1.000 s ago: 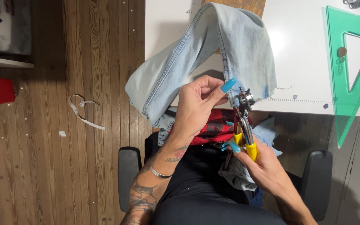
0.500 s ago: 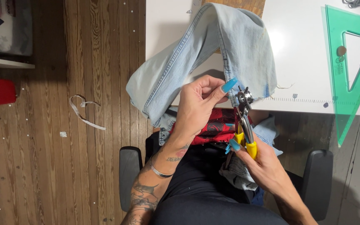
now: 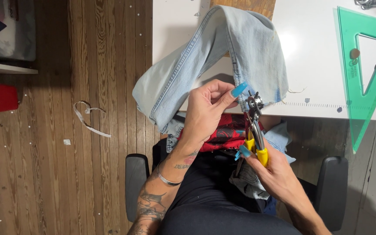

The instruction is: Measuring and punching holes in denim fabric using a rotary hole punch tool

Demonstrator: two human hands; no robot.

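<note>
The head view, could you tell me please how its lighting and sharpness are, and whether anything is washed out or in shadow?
In the head view, the white table glares brightest beside the denim; the left hand and the punch pliers in the right hand are sharp, the lap below them dim; the green set square casts a tint, and the floor is evenly lit.
</note>
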